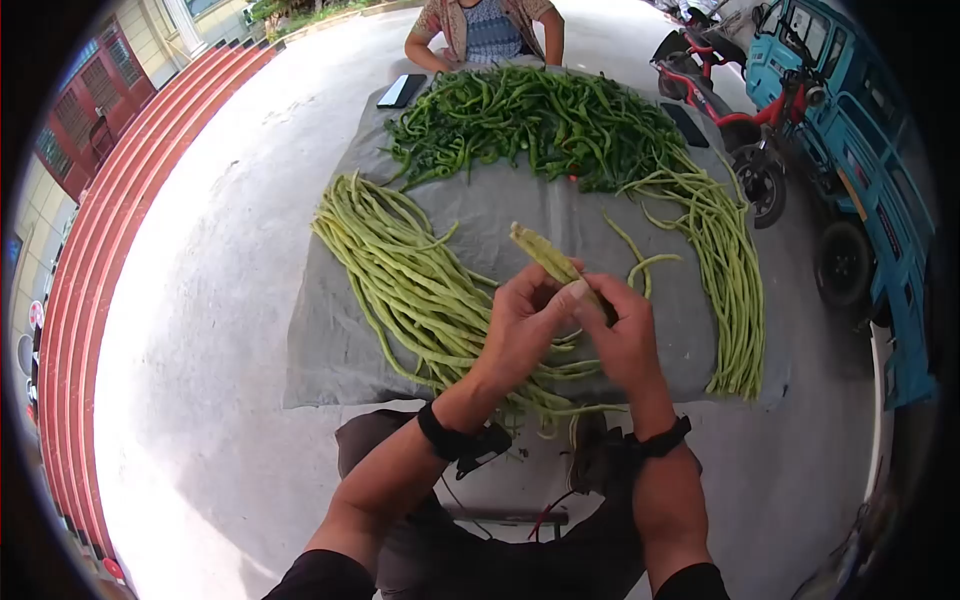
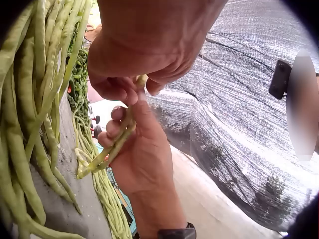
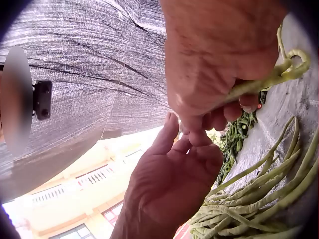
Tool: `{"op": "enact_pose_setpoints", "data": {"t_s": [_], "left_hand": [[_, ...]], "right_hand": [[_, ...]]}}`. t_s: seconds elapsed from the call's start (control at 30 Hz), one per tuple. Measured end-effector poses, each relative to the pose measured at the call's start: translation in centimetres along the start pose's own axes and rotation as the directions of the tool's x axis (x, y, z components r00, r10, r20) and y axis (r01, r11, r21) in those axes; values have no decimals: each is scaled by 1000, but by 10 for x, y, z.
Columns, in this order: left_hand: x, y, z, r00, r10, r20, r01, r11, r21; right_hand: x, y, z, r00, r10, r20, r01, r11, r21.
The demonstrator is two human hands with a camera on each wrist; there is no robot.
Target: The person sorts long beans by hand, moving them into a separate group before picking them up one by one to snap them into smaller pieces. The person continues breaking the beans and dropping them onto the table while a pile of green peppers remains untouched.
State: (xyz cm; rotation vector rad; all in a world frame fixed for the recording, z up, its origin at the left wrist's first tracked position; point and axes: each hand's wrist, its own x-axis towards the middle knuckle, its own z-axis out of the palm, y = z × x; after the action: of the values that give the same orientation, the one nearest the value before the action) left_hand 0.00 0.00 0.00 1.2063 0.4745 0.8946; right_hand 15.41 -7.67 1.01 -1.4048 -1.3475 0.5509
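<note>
A short folded length of pale green bean (image 1: 543, 252) is held in front of the chest, over the table's near part. My left hand (image 1: 518, 328) pinches it from the left, my right hand (image 1: 628, 335) grips it from the right, thumbs close together. In the left wrist view the bean (image 2: 119, 144) lies across the right hand's (image 2: 149, 154) curled fingers, its upper end between the left hand's (image 2: 144, 50) fingertips. The right wrist view shows its looped end (image 3: 299, 67) sticking out past the right hand (image 3: 214, 64), with the left hand (image 3: 172, 186) below.
Long beans lie in a large bundle (image 1: 400, 270) at left and another (image 1: 735, 290) at right. Green peppers (image 1: 540, 115) are heaped at the far side, between two phones, one at left (image 1: 401, 91). A seated person (image 1: 487, 30) is opposite. Loose beans (image 1: 628, 240) lie near the right hand.
</note>
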Motion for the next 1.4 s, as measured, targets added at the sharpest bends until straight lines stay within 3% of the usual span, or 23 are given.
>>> {"op": "enact_pose_setpoints", "data": {"t_s": [0.1,0.27,0.37,0.47,0.57,0.67,0.87,0.97,1.0,1.1,1.2,1.4], "left_hand": [[1,-2,-1,999,13,-43,-15,999,-36],[-1,-5,1,994,47,-96,-59,990,-129],[0,-3,1,996,34,-85,-49,984,-171],[3,-13,-12,999,30,-20,-32,990,-140],[2,14,-11,997,73,39,-67,987,-147],[6,26,-22,994,104,21,-103,993,-48],[15,37,-55,972,222,-80,-228,971,-77],[18,45,-76,968,182,-170,-194,980,-55],[17,47,-81,966,173,-194,-187,981,-56],[17,52,-97,953,150,-265,-167,985,-43],[16,60,-113,933,147,-328,-157,988,-5],[17,71,-151,891,176,-419,-189,982,12]], "right_hand": [[1,-3,9,982,-160,-99,143,976,-163],[1,-2,16,930,-334,-151,258,889,-378],[-1,-6,14,925,-352,-142,250,846,-470],[1,-5,15,905,-389,-173,287,857,-427],[3,-2,11,923,-343,-175,274,904,-328],[0,-7,-3,980,-167,-113,125,943,-308],[-1,1,-14,993,-100,-64,79,958,-277],[-1,1,-13,996,-89,-19,83,975,-205],[-1,-2,-15,999,-18,30,24,981,-190],[-2,0,-11,990,-59,128,80,983,-164],[-5,-10,-10,978,28,205,-3,992,-123],[-6,-16,-6,979,64,196,-71,997,32]]}}
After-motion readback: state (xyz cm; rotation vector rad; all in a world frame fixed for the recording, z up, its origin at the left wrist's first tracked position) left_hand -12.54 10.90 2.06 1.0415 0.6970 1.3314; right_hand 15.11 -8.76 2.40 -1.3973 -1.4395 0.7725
